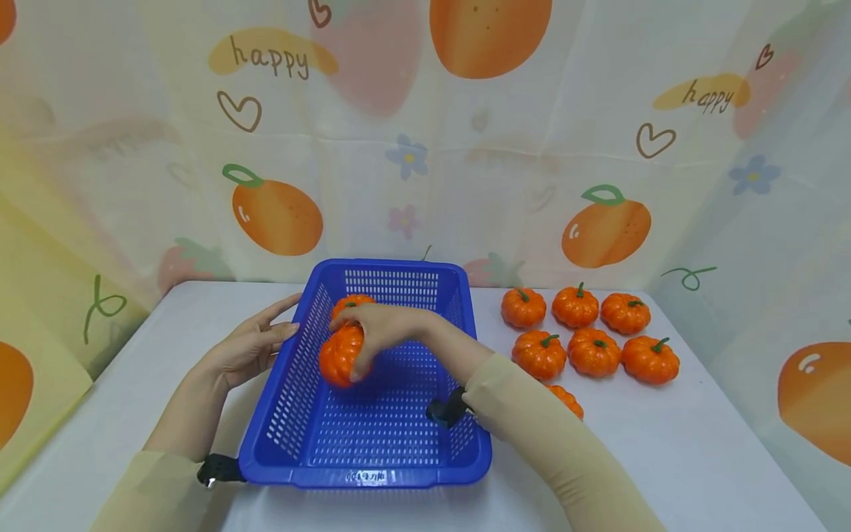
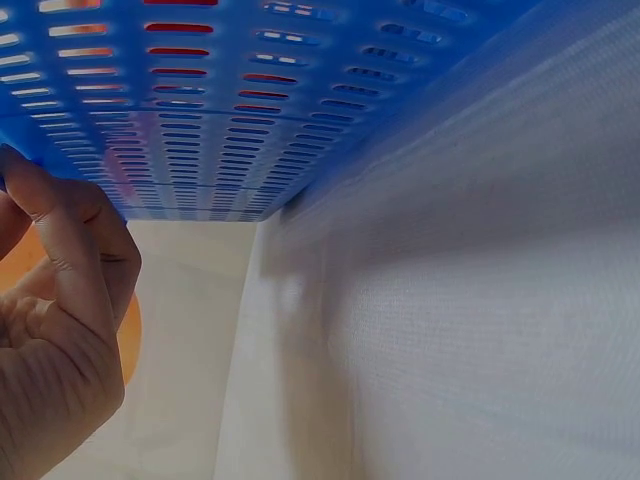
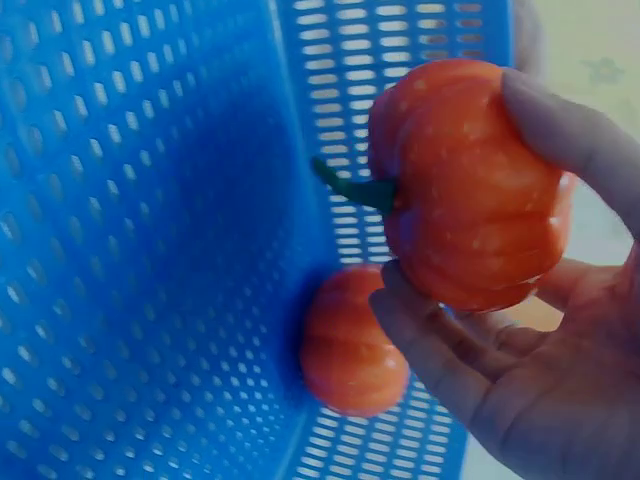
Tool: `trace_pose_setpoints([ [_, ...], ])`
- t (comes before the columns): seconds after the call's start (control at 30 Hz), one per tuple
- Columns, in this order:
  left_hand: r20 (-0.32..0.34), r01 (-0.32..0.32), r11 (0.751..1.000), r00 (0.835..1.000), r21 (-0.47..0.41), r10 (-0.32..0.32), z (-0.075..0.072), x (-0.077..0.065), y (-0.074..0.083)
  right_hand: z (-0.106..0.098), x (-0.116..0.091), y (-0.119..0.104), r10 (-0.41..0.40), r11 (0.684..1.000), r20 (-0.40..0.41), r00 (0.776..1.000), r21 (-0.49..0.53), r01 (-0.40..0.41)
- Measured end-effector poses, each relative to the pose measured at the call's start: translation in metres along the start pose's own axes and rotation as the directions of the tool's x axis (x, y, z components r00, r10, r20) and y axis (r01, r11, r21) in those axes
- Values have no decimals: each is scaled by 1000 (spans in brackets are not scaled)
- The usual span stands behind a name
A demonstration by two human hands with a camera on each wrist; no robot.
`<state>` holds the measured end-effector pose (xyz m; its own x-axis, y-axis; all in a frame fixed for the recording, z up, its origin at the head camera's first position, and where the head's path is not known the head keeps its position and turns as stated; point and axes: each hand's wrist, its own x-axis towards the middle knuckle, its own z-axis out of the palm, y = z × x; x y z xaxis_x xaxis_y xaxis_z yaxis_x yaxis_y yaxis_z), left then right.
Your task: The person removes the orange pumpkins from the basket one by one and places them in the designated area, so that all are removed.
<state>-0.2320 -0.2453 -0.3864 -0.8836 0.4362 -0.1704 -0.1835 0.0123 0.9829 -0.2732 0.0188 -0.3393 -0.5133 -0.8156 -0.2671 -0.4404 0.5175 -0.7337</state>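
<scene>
A blue plastic basket (image 1: 362, 476) with slotted walls stands on the white table. Inside it, my right hand (image 1: 388, 325) grips an orange toy pumpkin (image 1: 340, 358), thumb on one side and fingers on the other. The right wrist view shows the held pumpkin (image 3: 470, 190) with its green stem pointing left, above the basket floor. Another pumpkin (image 3: 352, 345) lies in the basket against a wall, partly covered by the held one in the head view. My left hand (image 1: 249, 347) touches the outer left rim with thumb and finger; the left wrist view shows that hand (image 2: 65, 290) beside the slotted wall.
Several orange pumpkins (image 1: 595, 352) stand in rows on the table (image 1: 705, 443), right of the basket. One nearer pumpkin (image 1: 568, 399) is partly hidden by the right sleeve (image 1: 532, 421). A fruit-patterned curtain (image 1: 465, 192) hangs behind the table.
</scene>
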Motion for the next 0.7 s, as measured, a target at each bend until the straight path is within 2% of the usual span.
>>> trace_pose_setpoints([
  [0.2,-6,4,1000,1000,15,-4,2,-2,1,-7,-5,-8,-64,995,-141,988,62,74],
  [0.4,-3,12,1000,1000,2,-12,3,-2,3,-16,-12,-14,-31,982,-279,960,171,82],
  [0.53,9,5,1000,1000,-15,-5,2,-2,4,-24,-18,-15,-18,960,-339,941,256,111],
  [0.7,17,-1,1000,1000,-24,1,1,-1,5,-37,-29,-18,-60,925,-391,919,324,198],
])
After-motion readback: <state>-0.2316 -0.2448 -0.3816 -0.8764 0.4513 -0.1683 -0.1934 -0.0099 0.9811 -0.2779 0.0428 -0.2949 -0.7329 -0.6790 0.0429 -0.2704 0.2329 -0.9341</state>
